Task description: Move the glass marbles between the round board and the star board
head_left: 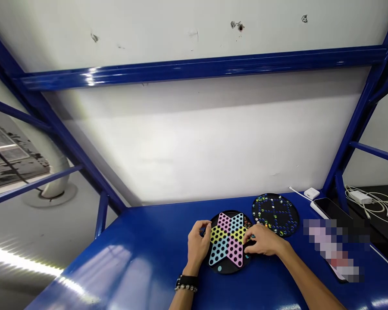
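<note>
A round black Chinese checkers board [224, 268] lies on the blue table, its holed star coloured pink, blue and yellow. At its left rim is my left hand [198, 243], with the fingers curled and the thumb and index tips against the edge. My right hand [263, 240] reaches over the right rim, thumb and index finger apart near the yellow point. Small coloured marbles [247, 221] show in the side recess above that hand, which covers part of the rim. Behind it lies a second round black tray [292, 219] with marbles in curved rows of recesses.
The blue tabletop [161, 249] meets a white wall and blue metal frame [207, 66]. On the right lie a dark phone [333, 207], a white charger case [311, 193], a pixelated item [334, 249], and white cables with an adapter [360, 197].
</note>
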Tool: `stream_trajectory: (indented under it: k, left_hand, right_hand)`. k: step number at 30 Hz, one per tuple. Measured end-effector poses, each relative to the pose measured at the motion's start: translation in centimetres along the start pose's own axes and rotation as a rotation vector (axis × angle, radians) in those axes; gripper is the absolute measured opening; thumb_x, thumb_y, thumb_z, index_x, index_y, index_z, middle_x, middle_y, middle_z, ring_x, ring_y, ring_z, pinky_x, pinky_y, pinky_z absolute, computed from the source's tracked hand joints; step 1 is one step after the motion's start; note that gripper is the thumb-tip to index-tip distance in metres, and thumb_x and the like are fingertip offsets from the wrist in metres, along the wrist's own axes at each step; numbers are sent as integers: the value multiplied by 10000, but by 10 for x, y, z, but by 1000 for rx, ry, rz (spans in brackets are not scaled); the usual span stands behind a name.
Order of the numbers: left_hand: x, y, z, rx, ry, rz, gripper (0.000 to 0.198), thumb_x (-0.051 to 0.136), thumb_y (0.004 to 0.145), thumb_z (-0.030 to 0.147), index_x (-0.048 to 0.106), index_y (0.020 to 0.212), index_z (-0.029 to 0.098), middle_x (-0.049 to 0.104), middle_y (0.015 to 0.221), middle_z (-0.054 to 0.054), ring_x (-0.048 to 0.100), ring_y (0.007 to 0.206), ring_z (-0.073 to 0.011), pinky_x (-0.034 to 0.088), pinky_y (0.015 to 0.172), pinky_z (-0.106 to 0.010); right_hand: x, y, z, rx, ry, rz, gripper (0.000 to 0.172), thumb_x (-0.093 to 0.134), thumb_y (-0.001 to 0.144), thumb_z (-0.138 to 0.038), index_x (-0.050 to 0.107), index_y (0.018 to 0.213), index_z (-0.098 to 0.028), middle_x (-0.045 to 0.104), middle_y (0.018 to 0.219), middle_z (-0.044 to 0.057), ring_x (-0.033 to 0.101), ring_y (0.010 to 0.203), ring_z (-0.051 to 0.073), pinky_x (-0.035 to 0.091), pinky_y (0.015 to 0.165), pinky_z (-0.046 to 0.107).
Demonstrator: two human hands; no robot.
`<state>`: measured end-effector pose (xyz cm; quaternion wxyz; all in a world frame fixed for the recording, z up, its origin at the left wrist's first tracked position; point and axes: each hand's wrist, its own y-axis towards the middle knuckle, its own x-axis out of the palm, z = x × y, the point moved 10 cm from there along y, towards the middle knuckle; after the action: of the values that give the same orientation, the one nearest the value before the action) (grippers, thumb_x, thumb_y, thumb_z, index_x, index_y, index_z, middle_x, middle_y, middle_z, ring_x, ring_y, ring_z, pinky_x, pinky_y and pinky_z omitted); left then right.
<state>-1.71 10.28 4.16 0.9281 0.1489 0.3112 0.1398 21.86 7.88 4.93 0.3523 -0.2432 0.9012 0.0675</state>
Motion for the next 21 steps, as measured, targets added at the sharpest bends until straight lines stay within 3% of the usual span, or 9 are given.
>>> stream_trajectory:
  k: [7,10,16,21]
  left_hand:
    - [-2,0,5,15,14,14,320,487,905,467,670,878,207,713,903,-60,674,861,-218,559,762,-337]
    - [-3,0,8,20,12,22,317,488,900,463,670,862,206,714,894,-60,677,855,-217,561,756,-336]
    - [-5,0,12,21,7,26,326,484,896,475,667,850,208,712,880,-61,677,846,-220,558,744,-337]
    - [-3,-1,9,14,-5,15,320,480,902,469,660,868,207,711,901,-67,671,861,-223,553,765,-346]
  right_hand:
    - [14,2,-14,-67,-189,22,231,770,728,-417,674,837,-237,703,827,-10,602,774,164,359,652,239]
    - [17,3,-17,-101,-219,52,229,735,766,-419,634,751,-215,680,776,-10,580,729,148,335,638,239]
    - [15,1,-29,-164,-229,162,305,553,915,-384,577,677,-195,641,749,3,549,683,122,353,668,243]
    - [26,2,-31,-181,-319,163,261,574,905,-369,587,710,-197,635,804,6,545,701,123,367,703,255]
